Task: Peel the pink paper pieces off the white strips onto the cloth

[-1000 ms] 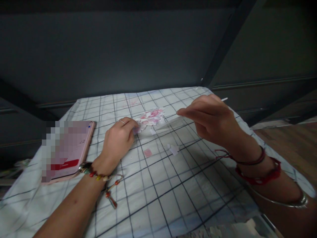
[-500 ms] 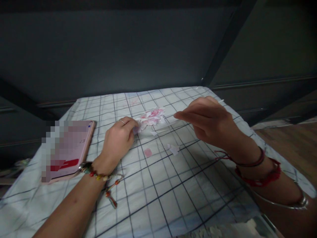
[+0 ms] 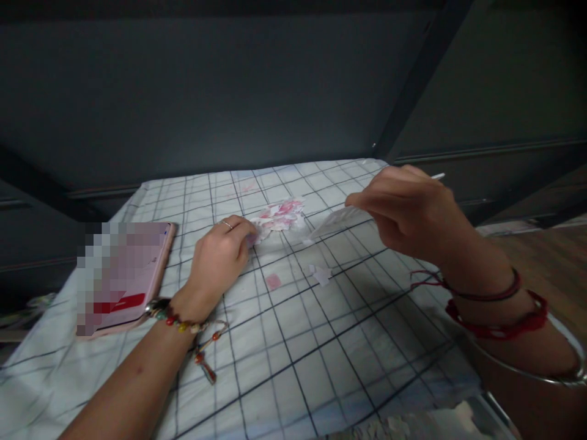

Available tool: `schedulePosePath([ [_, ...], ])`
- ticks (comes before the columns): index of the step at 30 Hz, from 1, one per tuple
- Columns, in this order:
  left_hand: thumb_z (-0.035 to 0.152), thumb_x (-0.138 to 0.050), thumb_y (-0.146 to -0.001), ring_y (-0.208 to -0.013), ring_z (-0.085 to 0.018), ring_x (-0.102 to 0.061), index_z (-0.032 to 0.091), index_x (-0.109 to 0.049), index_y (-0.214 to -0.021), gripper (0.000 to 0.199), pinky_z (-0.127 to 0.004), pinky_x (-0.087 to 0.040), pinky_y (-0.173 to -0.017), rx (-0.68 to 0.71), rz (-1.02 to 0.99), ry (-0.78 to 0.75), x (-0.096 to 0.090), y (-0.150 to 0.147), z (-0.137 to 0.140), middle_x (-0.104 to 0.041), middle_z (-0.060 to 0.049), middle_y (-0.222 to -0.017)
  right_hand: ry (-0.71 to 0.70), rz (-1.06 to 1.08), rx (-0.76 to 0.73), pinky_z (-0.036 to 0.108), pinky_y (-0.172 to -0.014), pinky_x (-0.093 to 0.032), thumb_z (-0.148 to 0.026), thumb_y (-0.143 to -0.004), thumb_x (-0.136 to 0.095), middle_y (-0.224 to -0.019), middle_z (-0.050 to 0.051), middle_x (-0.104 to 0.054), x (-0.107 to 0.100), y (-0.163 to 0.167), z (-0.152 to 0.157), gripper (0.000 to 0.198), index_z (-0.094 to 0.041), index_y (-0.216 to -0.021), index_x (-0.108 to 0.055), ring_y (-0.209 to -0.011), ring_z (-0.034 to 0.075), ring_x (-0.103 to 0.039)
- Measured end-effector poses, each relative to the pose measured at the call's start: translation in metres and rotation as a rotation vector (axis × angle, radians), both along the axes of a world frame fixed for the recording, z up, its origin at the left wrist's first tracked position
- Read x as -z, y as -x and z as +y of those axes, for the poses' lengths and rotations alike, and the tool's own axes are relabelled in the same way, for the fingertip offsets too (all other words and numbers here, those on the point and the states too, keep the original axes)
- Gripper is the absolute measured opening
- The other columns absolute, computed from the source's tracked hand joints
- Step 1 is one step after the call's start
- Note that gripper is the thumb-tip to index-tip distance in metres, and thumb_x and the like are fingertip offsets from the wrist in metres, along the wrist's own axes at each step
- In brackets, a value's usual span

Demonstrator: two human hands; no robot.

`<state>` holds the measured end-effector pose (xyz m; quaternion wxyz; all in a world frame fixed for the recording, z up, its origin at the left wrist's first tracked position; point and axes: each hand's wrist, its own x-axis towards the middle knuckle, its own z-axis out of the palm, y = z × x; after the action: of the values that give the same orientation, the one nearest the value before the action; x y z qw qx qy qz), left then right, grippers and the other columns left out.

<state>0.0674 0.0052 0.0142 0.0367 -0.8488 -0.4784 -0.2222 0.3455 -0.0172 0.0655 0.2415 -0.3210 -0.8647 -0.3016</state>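
Note:
My left hand (image 3: 219,252) lies on the cloth with its fingers curled and pressed together at the left edge of a patch of white and pink paper scraps (image 3: 282,214). A purplish bit shows under its fingertips. In a pinch, my right hand (image 3: 410,211) holds a thin translucent strip (image 3: 337,221) that slopes down toward the right side of the patch. The tip of a thin white stick (image 3: 439,176) juts out behind that hand; the rest of it is hidden. Nearer to me lie a small pink square (image 3: 274,281) and some white scraps (image 3: 321,275).
A checked white cloth (image 3: 257,373) covers the table. On the left lies a phone in a pink case (image 3: 158,266). At the bottom right edge stands a clear container (image 3: 468,421) with pale scraps. A dark panel (image 3: 220,91) rises behind the table.
My right hand has moved right and slightly up, away from the paper patch, and more of the translucent strip and the white stick shows. My left hand has stayed in place.

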Motion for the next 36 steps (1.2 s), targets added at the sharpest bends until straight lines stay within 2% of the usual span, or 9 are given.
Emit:
schedulePosePath([
  [6, 0.007, -0.033, -0.076, -0.091, -0.022, -0.063, 0.016, -0.063, -0.087, 0.033, -0.036, -0.050, -0.085, -0.002, -0.006, -0.011, 0.002, 0.001, 0.001, -0.066, -0.008, -0.095, -0.021, 0.014, 0.073, 0.031, -0.057, -0.034, 0.003, -0.067, -0.041, -0.058, 0.001, -0.054, -0.004, -0.002, 0.001, 0.033, -0.018, -0.081, -0.062, -0.062, 0.018, -0.044],
  [12, 0.006, -0.034, -0.076, -0.090, -0.022, -0.063, 0.017, -0.063, -0.088, 0.033, -0.035, -0.051, -0.083, -0.004, 0.004, -0.011, 0.000, 0.000, 0.001, -0.066, -0.008, -0.095, 0.156, 0.102, -0.113, 0.028, -0.062, -0.040, 0.004, -0.078, -0.042, -0.070, 0.001, -0.059, 0.003, 0.010, -0.002, 0.032, -0.018, -0.093, -0.061, -0.069, 0.015, -0.049],
  [15, 0.006, -0.035, -0.075, -0.090, -0.021, -0.063, 0.017, -0.063, -0.088, 0.032, -0.034, -0.051, -0.083, 0.001, 0.001, -0.004, -0.001, -0.001, 0.001, -0.066, -0.007, -0.094, 0.151, 0.104, -0.189, 0.029, -0.064, -0.042, 0.002, -0.082, -0.043, -0.076, 0.001, -0.059, 0.005, 0.013, -0.003, 0.031, -0.019, -0.099, -0.058, -0.072, 0.014, -0.049],
  [19, 0.008, -0.034, -0.077, -0.092, -0.022, -0.062, 0.017, -0.063, -0.087, 0.031, -0.035, -0.051, -0.085, -0.006, -0.004, 0.004, -0.001, -0.001, 0.001, -0.066, -0.008, -0.094, 0.076, 0.147, -0.176, 0.029, -0.065, -0.041, 0.003, -0.081, -0.043, -0.076, -0.002, -0.057, 0.004, 0.008, -0.002, 0.033, -0.021, -0.099, -0.056, -0.072, 0.013, -0.050],
  [23, 0.008, -0.034, -0.077, -0.092, -0.021, -0.062, 0.017, -0.063, -0.088, 0.032, -0.035, -0.051, -0.085, -0.018, 0.004, 0.010, -0.001, -0.001, 0.000, -0.066, -0.008, -0.095, 0.065, 0.125, -0.144, 0.029, -0.063, -0.039, 0.003, -0.082, -0.042, -0.074, -0.002, -0.056, 0.005, 0.007, -0.001, 0.032, -0.022, -0.098, -0.056, -0.071, 0.013, -0.049],
  [31, 0.008, -0.034, -0.076, -0.090, -0.021, -0.062, 0.018, -0.063, -0.089, 0.033, -0.035, -0.051, -0.084, -0.011, 0.008, 0.001, -0.001, 0.000, 0.000, -0.066, -0.007, -0.097, 0.224, 0.158, -0.240, 0.032, -0.063, -0.042, 0.002, -0.077, -0.045, -0.070, 0.000, -0.054, -0.006, 0.001, -0.007, 0.027, -0.021, -0.087, -0.055, -0.066, 0.014, -0.051],
  [36, 0.008, -0.035, -0.076, -0.091, -0.022, -0.062, 0.018, -0.062, -0.088, 0.032, -0.035, -0.050, -0.085, -0.012, -0.005, 0.001, 0.000, 0.000, 0.000, -0.066, -0.007, -0.096, 0.070, 0.232, -0.172, 0.032, -0.065, -0.041, 0.003, -0.079, -0.043, -0.074, -0.002, -0.058, -0.005, 0.002, -0.008, 0.032, -0.024, -0.092, -0.055, -0.071, 0.014, -0.053],
])
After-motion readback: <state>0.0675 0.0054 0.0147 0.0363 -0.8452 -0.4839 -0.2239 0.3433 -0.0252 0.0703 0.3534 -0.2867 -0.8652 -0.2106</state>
